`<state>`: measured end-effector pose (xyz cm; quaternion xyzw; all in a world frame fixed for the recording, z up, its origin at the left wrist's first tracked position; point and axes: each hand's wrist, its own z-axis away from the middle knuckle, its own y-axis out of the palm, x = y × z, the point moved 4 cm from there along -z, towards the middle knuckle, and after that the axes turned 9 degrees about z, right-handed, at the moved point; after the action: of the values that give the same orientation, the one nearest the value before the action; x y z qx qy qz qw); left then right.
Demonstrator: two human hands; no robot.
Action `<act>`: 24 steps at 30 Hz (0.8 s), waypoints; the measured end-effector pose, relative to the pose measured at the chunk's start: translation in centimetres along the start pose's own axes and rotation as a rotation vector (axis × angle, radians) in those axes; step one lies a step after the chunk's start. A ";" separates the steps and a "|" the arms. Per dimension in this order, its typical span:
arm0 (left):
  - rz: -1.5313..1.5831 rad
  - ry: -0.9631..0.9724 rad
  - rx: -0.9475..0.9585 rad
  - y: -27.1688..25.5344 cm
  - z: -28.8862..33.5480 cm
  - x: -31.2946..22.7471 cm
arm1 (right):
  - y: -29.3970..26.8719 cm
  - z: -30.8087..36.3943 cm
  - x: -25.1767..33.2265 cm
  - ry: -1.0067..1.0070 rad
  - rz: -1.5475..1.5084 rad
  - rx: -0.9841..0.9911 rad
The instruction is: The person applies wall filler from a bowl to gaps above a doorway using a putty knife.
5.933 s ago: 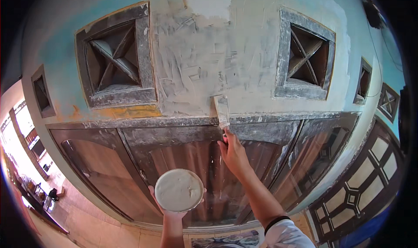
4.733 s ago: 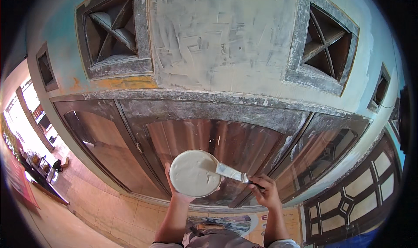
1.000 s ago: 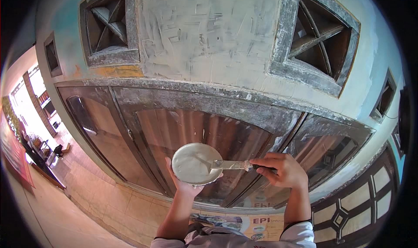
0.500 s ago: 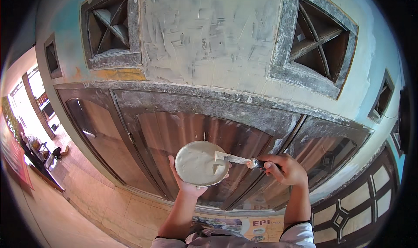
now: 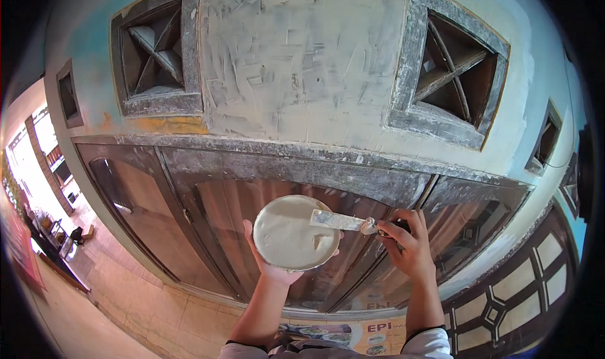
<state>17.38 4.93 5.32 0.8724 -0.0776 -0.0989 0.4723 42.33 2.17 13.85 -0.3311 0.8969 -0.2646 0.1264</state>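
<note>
I note a round pan of pale putty (image 5: 291, 234) held up in front of the brown door panels (image 5: 208, 233). My left hand (image 5: 272, 266) cups it from beneath, fingers wrapped at its rim. My right hand (image 5: 408, 249) is closed on a putty knife (image 5: 340, 220), blade resting over the pan's right edge. Above, patchy grey plastered wall (image 5: 296, 63).

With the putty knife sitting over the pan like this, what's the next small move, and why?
Probably draw the putty knife blade through the putty in the round pan to load it. The right hand holds the blade at the pan's rim, the left hand supports the pan, and the wall above shows rough patches.
</note>
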 end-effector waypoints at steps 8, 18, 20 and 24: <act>0.020 -0.028 0.031 1.7 -1.4 -1.4 | 0.6 -1.3 0.8 0.020 0.028 -0.063; 0.006 -0.031 -0.008 2.1 -1.3 -2.9 | 1.0 -2.1 3.2 0.179 -0.254 0.198; 0.042 -0.005 -0.029 1.6 -1.0 -3.4 | 1.5 -1.8 3.8 0.263 -0.326 0.259; -0.007 0.023 -0.113 1.3 -0.5 -4.4 | 2.2 -1.7 4.9 0.395 -0.445 0.370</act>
<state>13.24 5.63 7.18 0.8458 -0.0635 -0.0949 0.5212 36.78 0.99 13.78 -0.4325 0.7467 -0.5025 -0.0524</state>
